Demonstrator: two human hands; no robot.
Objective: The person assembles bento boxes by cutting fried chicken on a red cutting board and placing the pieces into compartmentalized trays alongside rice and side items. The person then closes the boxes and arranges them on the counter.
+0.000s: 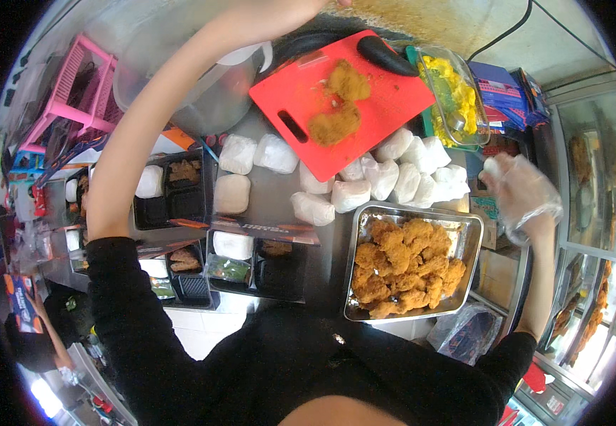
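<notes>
We see the left hand (311,6) mostly cut off by the upper edge, so we cannot tell if it grasps something or is released. The right hand (522,190), in a loose clear glove, has its fingers bent beside the dish of yellow food (462,89); whether it holds anything we cannot tell. The two breaded pieces (349,82) lie on the red board (404,92), and many fried pieces (404,270) fill the metal tray (475,245), near the person's body. In our judgement, this tray is the first worry: it seems close to the counter's near side, so a lean of the body could push it and spill the pieces. The white packets (380,177) are crowded between tray and board; if one is pulled out carelessly, its neighbours may roll, or the board may turn and let the breaded pieces slide. The baggy glove could also catch the spoon (455,122) in the yellow food and tip it. On the left, the dark sleeve (127,284) passes above the open meal boxes (278,273), so a low elbow could brush the food inside.
</notes>
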